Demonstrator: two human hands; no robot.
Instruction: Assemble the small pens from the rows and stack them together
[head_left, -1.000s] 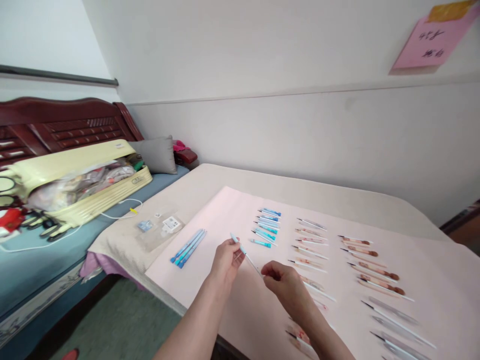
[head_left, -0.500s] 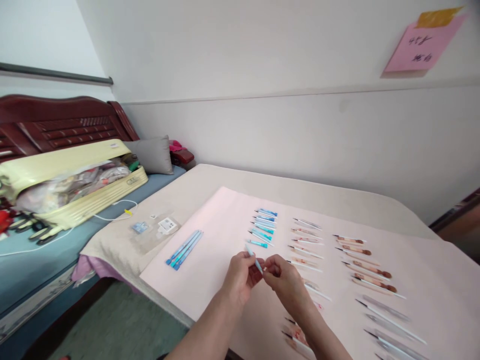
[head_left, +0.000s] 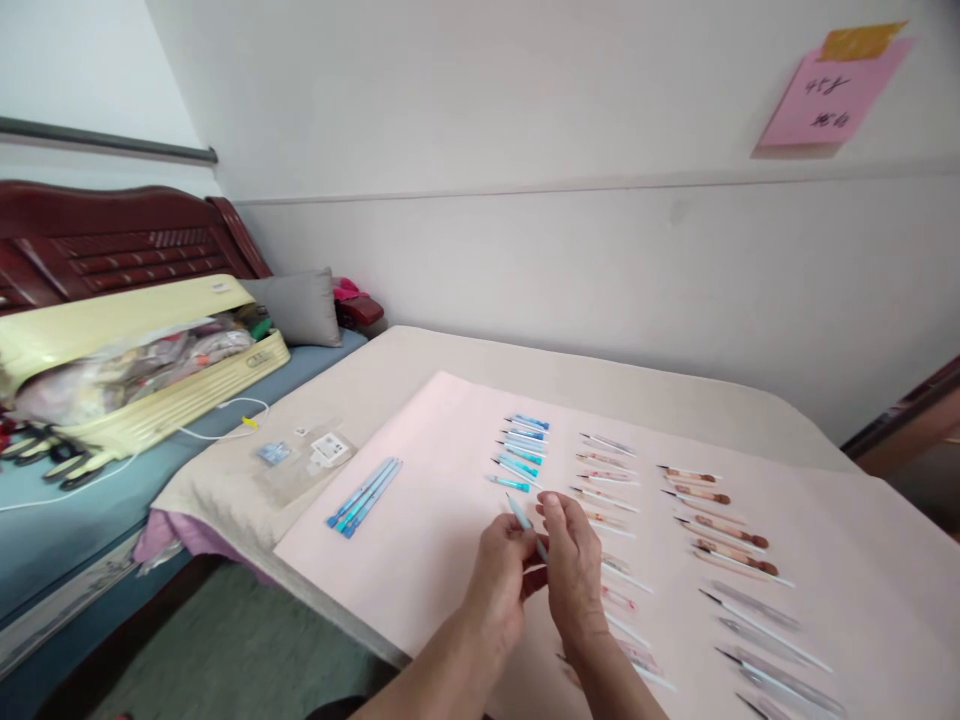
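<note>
My left hand (head_left: 504,565) is closed around a slim light-blue pen (head_left: 519,512), its pointed tip tilted up and to the left. Close against the pen's lower end is my right hand (head_left: 574,560), its fingers stretched out; whether the palm touches the pen is hidden. Just beyond my hands lies a column of blue and teal pen parts (head_left: 523,455) with white, dark-tipped refills beside them. Several blue pens (head_left: 367,497) lie side by side to the left. Pinkish pen parts (head_left: 607,475) with refills extend to the right, partly behind my right arm.
A pink sheet (head_left: 427,430) covers much of the bed surface. Brown-ended pens (head_left: 731,535) and clear pens (head_left: 772,640) lie at right. An opened clear packet (head_left: 300,470) is at left, near a cream suitcase (head_left: 150,400) stuffed with bags. A white wall (head_left: 525,270) stands behind.
My right hand has gone from pinching at the pen's lower end to fingers stretched upright beside it. Both hands and the pen sit slightly farther right in view.
</note>
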